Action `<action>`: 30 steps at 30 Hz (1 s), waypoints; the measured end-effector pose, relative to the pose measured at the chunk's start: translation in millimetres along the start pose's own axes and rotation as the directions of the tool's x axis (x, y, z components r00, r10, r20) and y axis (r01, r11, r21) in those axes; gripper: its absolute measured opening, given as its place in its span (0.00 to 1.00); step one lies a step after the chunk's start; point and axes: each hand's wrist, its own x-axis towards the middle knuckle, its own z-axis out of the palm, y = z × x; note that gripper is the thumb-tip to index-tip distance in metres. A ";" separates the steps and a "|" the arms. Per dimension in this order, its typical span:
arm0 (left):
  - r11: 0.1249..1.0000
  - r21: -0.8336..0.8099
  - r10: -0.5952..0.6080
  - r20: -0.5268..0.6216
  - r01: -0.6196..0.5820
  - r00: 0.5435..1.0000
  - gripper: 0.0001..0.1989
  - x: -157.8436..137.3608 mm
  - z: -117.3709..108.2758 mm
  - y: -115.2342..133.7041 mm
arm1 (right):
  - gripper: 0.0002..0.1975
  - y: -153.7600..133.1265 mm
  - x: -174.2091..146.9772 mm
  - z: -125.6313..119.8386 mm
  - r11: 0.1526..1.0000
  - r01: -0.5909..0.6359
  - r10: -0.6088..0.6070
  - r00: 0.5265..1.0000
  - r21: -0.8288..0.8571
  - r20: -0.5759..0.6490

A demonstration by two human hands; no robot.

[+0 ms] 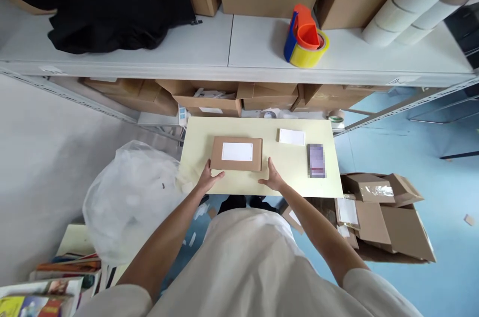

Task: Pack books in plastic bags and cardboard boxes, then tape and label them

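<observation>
A closed brown cardboard box (pixel 217 154) with a white label (pixel 237 152) on top lies on a pale yellow table (pixel 202 130). My left hand (pixel 208 178) is at the box's front left corner, thumb and fingers spread; whether a fingertip touches the cardboard I cannot tell. Just off the front right corner is my right hand (pixel 273 178), open, with its thumb pointing towards the box and a small gap between. Farther right on the table lie a stack of white slips (pixel 292 137) and a purple packet (pixel 317 160), its face blurred.
Above the table runs a grey shelf (pixel 258 45) bearing a tape dispenser (pixel 307 40), black cloth (pixel 112 2) and white rolls (pixel 407 2). Open cartons (pixel 209 102) stand behind the table. A filled clear plastic bag (pixel 130 202) is at left, a large carton of flattened boxes (pixel 389 222) at right.
</observation>
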 end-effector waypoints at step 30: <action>0.905 0.411 0.121 -0.008 -0.107 0.993 0.24 32.1 -18.6 69.3 | 0.28 -58.3 2.6 -56.7 0.914 -0.332 0.305 0.941 -0.235 -0.147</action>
